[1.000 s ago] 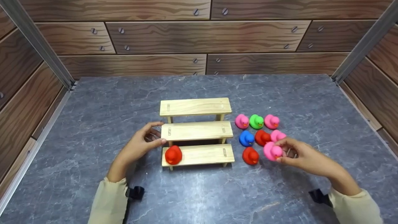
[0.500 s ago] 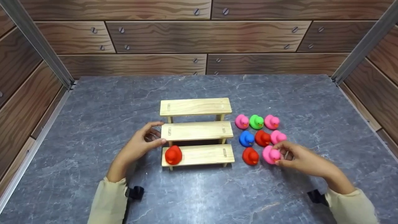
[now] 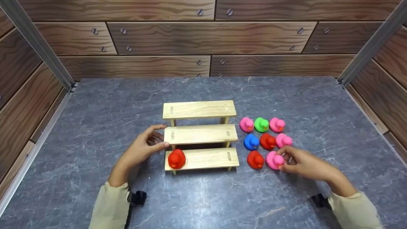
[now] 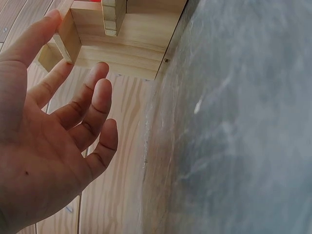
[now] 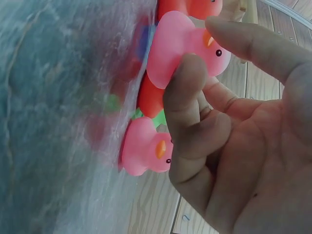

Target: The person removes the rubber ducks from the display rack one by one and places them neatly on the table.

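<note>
A three-step wooden display stand (image 3: 206,133) stands mid-table in the head view, with a red rubber duck (image 3: 176,159) on the left of its lowest step. My left hand (image 3: 141,148) holds the left end of the middle step between thumb and index finger; its other fingers are off the wood in the left wrist view. To the right of the stand, my right hand (image 3: 303,163) pinches a pink rubber duck (image 5: 168,48) that sits on the table, thumb by its beak. Another red duck (image 3: 255,160) sits just left of that pink one.
Behind the held duck, a blue duck (image 3: 251,142), a red duck (image 3: 267,141) and a pink duck (image 3: 283,140) form a row. Farther back are a pink duck (image 3: 246,124), a green duck (image 3: 261,124) and another pink duck (image 3: 277,124). Wood-patterned walls (image 3: 203,38) enclose the table.
My right hand has lowered the pink duck and shifted it left, beside the front red duck. The left hand has stayed at the stand.
</note>
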`<action>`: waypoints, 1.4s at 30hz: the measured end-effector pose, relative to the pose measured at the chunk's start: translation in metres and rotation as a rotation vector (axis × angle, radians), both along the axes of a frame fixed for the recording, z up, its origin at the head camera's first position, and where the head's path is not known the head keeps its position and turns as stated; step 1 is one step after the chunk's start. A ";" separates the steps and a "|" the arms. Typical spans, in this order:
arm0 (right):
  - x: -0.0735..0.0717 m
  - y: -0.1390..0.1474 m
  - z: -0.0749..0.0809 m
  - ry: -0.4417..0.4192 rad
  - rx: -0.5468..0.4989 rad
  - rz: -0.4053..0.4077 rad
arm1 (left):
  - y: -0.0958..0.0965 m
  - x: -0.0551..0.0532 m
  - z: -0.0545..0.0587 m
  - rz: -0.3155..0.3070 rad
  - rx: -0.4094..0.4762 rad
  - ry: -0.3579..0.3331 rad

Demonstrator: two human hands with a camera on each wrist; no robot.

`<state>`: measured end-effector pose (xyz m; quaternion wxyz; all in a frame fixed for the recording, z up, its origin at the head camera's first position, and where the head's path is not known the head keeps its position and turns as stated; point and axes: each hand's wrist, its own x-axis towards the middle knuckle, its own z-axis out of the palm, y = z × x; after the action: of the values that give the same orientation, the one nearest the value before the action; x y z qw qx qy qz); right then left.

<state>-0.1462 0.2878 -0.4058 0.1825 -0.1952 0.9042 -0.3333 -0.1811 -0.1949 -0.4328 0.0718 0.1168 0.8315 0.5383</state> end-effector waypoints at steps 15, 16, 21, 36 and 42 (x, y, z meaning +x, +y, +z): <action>-0.001 -0.003 -0.004 0.025 0.049 -0.022 | 0.000 0.000 0.001 -0.002 0.003 0.010; -0.001 -0.003 -0.004 0.031 0.054 -0.022 | 0.000 0.000 0.000 -0.001 0.004 0.011; -0.001 -0.003 -0.004 0.035 0.046 -0.022 | 0.000 0.000 0.000 0.001 0.004 0.013; 0.006 0.000 0.009 0.054 -0.084 -0.006 | 0.000 0.000 0.002 0.004 -0.006 0.007; 0.011 -0.008 0.012 0.090 -0.141 0.001 | 0.001 0.000 0.001 0.004 0.000 0.005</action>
<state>-0.1353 0.2797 -0.3941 0.1276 -0.2229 0.8855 -0.3871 -0.1810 -0.1944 -0.4319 0.0688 0.1165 0.8318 0.5383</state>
